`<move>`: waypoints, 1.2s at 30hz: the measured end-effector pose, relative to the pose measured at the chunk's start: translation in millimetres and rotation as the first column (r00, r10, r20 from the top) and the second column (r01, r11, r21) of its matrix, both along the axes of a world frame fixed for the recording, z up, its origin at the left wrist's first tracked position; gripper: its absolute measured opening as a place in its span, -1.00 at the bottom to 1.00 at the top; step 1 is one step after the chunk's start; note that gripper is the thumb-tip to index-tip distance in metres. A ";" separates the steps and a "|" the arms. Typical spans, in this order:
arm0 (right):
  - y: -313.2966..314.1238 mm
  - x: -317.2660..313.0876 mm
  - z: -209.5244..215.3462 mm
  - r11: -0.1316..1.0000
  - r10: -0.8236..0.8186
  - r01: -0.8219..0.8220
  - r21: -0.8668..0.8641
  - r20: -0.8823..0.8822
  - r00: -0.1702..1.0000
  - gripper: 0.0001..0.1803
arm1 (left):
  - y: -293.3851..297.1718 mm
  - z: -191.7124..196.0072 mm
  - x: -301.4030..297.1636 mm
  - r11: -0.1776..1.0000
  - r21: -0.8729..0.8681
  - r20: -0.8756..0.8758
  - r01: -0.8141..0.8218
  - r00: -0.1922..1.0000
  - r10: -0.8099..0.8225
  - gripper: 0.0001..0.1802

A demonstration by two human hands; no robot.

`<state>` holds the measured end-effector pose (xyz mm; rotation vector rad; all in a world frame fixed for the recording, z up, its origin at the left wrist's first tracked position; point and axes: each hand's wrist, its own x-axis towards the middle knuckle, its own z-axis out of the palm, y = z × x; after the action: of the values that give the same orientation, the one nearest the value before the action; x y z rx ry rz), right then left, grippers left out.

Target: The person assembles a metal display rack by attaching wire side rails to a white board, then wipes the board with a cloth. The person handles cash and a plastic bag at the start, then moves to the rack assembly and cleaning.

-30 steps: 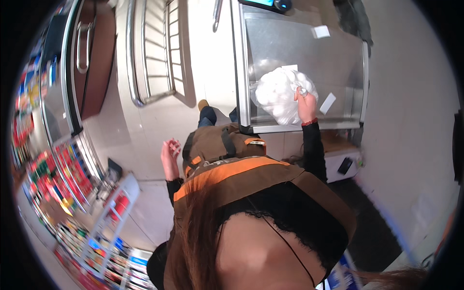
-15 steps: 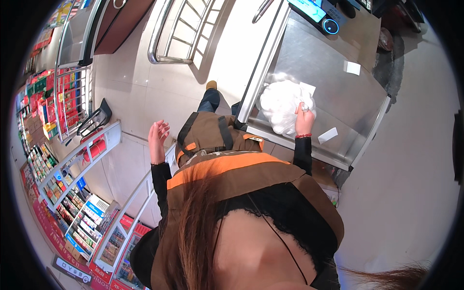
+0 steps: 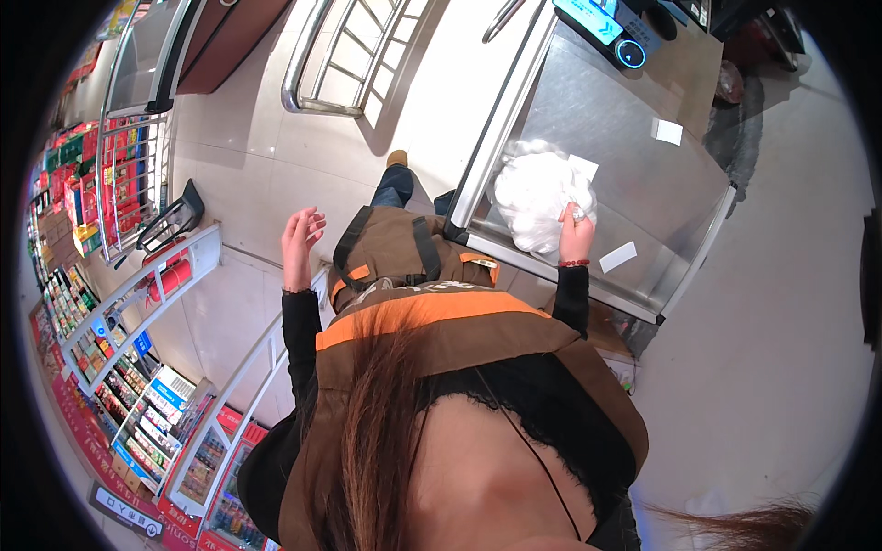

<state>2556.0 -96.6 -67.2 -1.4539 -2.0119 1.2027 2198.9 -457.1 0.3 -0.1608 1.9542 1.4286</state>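
The left hand (image 3: 298, 244) has shifted forward, loosely uncurled, empty; the right hand (image 3: 576, 239) clutches a white bag (image 3: 533, 202).

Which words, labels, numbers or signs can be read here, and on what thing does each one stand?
Wording is not copied out here; only its places are given.
Screen: marks too small to read.
Grey sign: pale lettering, slanted.
Red strip: pale lettering, bent.
Apron: pale lettering, partly hidden.
Shelf goods: too small to read.
Bag in right hand: no writing seen.
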 end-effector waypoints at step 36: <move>98.5 -451.8 327.7 0.744 0.601 -0.435 0.507 -0.225 0.766 -0.61 | 347.1 166.6 -431.9 0.399 0.450 -0.671 0.799 0.597 -0.439 -0.70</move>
<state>2104.3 2.0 260.5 -0.3892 -2.2753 1.0283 1767.0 -110.0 166.9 1.3104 1.2887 1.6038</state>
